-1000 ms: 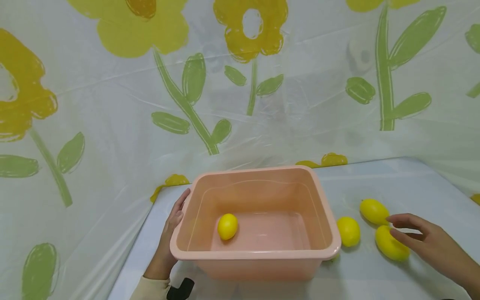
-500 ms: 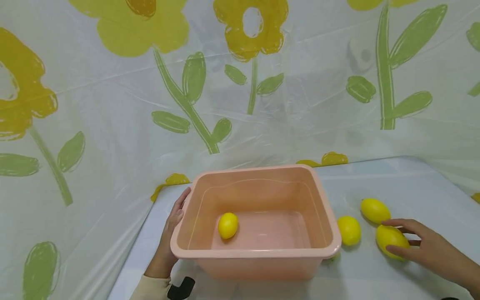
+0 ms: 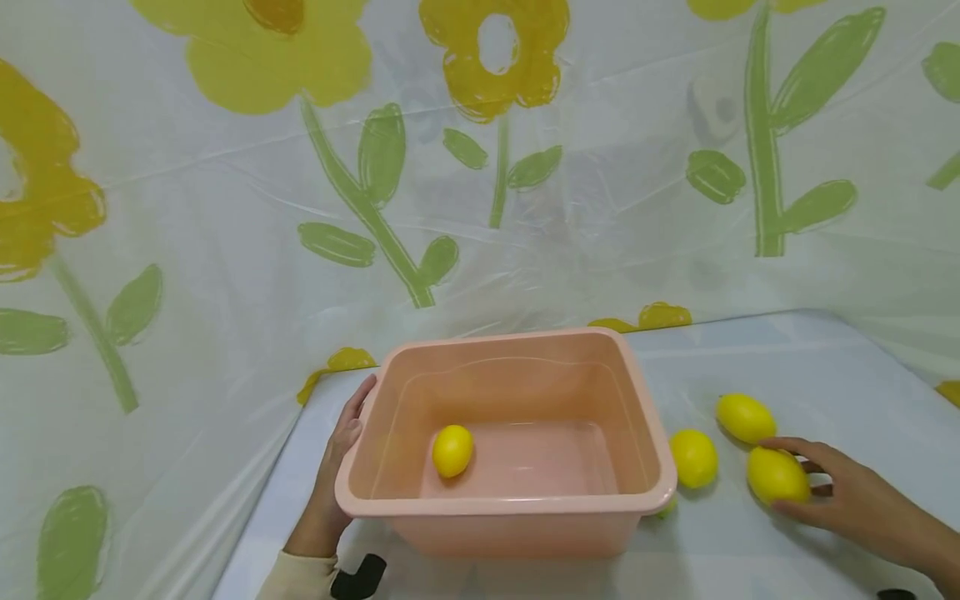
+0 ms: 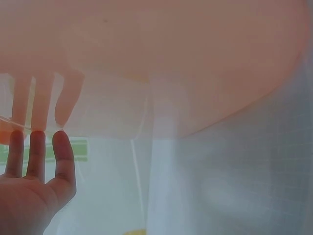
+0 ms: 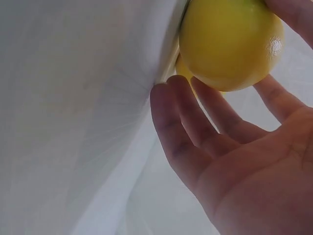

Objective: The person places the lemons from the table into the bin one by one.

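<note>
Low in the head view, right of centre: right hand (image 3: 855, 500) wrapped around 1 lemon (image 3: 777, 475), thumb over the top, fingers beneath, the lemon down on the white table cover (image 3: 787, 367). Seen from the right wrist view, same lemon (image 5: 230, 44) in the upper right of the frame, fingertips (image 5: 171, 98) curled against its underside. Just beyond it in the head view, 2 more lemons: 1 (image 3: 745, 417) up and slightly left, 1 (image 3: 693, 457) further left beside the basin. At bottom centre, a pink plastic basin (image 3: 510, 504) with a 4th lemon (image 3: 452, 450) lying on its floor, left of middle. Against the basin's left wall, left hand (image 3: 333, 475), fingers straight and flat, not curled around the rim. In the left wrist view, fingers (image 4: 36, 152) at lower left touching the pink wall (image 4: 161, 58). Behind everything, a flower-printed plastic sheet (image 3: 225, 208).
</note>
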Motion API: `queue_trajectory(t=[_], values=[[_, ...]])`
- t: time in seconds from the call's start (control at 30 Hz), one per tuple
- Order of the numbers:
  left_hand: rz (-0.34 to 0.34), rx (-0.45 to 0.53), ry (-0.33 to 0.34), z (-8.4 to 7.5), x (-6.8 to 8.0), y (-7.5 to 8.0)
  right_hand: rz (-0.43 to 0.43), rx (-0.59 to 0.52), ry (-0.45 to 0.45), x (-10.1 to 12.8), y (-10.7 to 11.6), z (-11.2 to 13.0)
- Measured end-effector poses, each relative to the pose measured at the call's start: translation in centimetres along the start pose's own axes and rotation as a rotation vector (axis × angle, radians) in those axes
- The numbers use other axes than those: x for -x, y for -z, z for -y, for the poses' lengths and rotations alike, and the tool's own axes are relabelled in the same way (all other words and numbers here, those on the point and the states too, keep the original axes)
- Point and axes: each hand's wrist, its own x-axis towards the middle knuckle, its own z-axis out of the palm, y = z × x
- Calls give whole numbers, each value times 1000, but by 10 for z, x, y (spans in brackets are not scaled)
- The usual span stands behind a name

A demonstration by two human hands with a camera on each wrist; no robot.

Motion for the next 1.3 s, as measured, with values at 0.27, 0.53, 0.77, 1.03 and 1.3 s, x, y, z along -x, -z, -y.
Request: queue_trajectory(t=[0.27,0.53,0.77,1.03,1.3], values=[[-42,-28,36,-4,5,1,70,1,-44,-5,1,6],[-58,5,59,-8,7,-3,71,2,-15,-5,3,7],[-67,-15,81,-8,8,-4,82,6,-26,-3,4,6],[-118,-14,133,-12,8,-11,94,16,-48,-3,3,6],[-122,-41,142,-11,8,-15,91,22,-31,-1,4,4]])
